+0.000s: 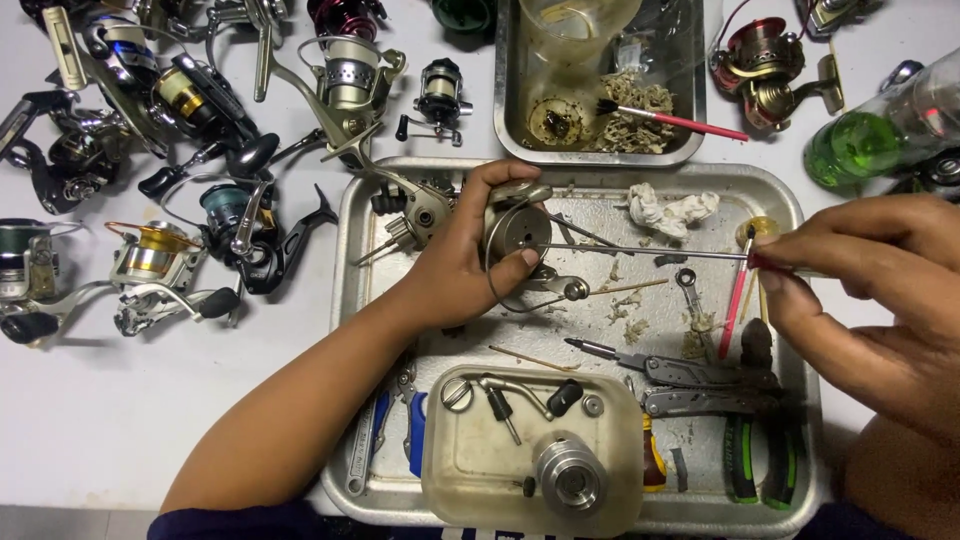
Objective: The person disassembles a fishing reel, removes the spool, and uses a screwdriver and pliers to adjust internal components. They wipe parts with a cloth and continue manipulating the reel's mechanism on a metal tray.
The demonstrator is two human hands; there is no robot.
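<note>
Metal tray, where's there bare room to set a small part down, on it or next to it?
On the tray, only a small patch between the left hand and the plastic tub. The right side is crowded with multitool and pliers. The widest bare patch is the white table, below the reels and left of the tray.

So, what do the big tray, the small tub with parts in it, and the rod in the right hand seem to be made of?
The big tray looks like metal, probably steel: silver-grey, dull shine, rolled rim. The small tub looks like plastic: cloudy, half see-through, yellowed. The rod, held by the right hand and pointed into the reel body that the left hand grips, seems metal: thin, straight, grey, with a glint.
</note>
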